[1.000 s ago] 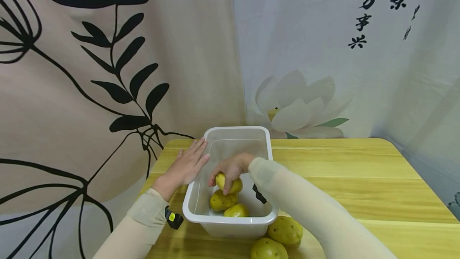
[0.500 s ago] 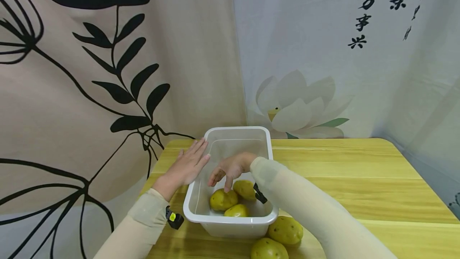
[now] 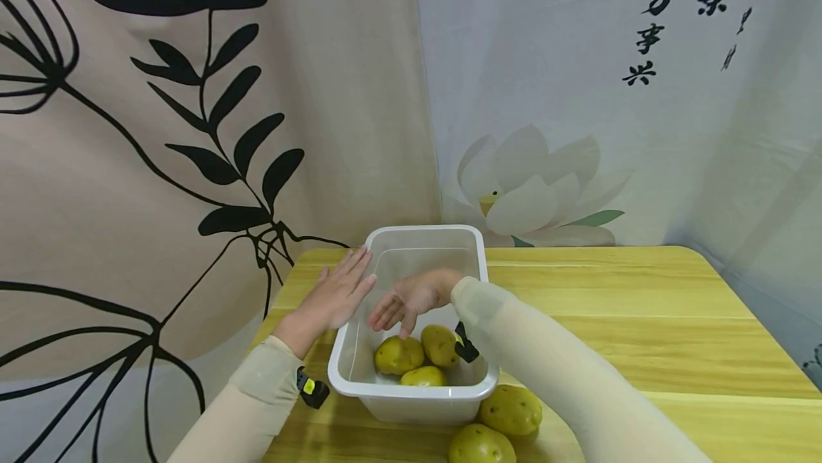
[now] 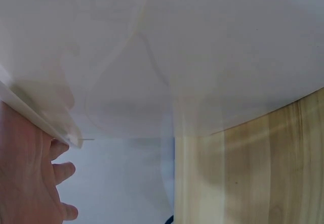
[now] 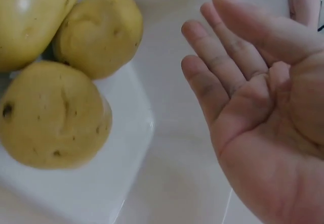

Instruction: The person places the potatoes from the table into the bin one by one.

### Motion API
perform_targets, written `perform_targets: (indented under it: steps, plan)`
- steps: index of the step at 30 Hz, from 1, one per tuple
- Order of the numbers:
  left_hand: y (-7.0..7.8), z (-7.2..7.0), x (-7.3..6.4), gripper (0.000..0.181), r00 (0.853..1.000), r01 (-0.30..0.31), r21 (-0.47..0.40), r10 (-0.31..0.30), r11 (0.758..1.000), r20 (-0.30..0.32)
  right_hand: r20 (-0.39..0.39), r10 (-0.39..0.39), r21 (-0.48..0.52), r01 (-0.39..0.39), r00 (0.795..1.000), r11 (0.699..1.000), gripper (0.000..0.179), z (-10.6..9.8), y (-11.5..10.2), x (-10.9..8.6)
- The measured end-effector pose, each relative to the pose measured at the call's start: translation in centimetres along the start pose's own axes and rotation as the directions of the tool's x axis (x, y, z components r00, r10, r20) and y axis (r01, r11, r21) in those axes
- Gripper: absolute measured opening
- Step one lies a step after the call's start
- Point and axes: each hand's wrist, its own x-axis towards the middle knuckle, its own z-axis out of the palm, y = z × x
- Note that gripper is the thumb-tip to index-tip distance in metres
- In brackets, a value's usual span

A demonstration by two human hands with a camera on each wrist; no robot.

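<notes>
Inside a white plastic bin (image 3: 427,393) lie three yellow potatoes, among them a left potato (image 3: 399,354), a right potato (image 3: 439,346) and a front potato (image 3: 424,376). My right hand (image 3: 411,302) hovers over them within the bin, fingers extended and holding nothing. In the right wrist view its palm (image 5: 273,113) faces the camera, apart from the potatoes (image 5: 55,115). My left hand (image 3: 334,292) rests with straight fingers on the bin's left rim. The left wrist view shows its fingers (image 4: 63,172) beside the bin's outer wall (image 4: 126,72).
Two more potatoes, one (image 3: 510,411) behind the other (image 3: 481,445), sit on the wooden table (image 3: 616,320) at the bin's front right corner. A printed curtain (image 3: 347,92) hangs behind the table. Black wrist devices (image 3: 312,388) are strapped to both sleeves.
My right hand has let go of a potato, which now lies at the right in the bin. The hand has opened and risen slightly. The left hand has stayed on the rim.
</notes>
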Motion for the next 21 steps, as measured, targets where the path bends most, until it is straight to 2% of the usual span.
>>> perform_targets:
  steps: [12,21]
  plan:
    - [0.0,-0.1,0.2,0.067,1.000,0.007,-0.009,-0.007,1.000,0.006,0.006,-0.017,-0.038,0.017,1.000,0.999,0.063,-1.1,-0.7,-1.7]
    - [0.1,-0.1,0.0,0.068,0.999,0.029,-0.021,-0.028,0.999,0.023,0.035,-0.043,-0.037,0.044,0.998,0.998,0.065,-1.3,-2.3,-4.6]
